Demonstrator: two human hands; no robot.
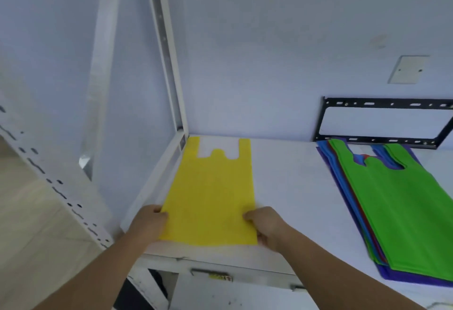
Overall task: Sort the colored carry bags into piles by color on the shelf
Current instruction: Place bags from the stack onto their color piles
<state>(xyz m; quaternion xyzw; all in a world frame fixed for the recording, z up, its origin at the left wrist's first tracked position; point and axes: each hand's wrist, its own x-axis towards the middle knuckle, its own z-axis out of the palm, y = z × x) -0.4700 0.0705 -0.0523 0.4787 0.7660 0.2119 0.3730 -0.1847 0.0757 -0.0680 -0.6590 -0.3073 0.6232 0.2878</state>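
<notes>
A yellow carry bag [210, 192] lies flat at the left end of the white shelf [289, 187], handles toward the wall. My left hand [148, 224] grips its near left corner and my right hand [266, 226] grips its near right corner. At the right end lies a mixed stack of bags [402, 206] with a green bag on top; blue, red and purple edges show beneath it.
A white shelf upright [169, 64] rises at the back left corner, and a perforated post [49, 175] slants at the left. A black metal bracket [382, 123] leans against the wall behind the mixed stack. A blank wall plate [408, 69] is above it.
</notes>
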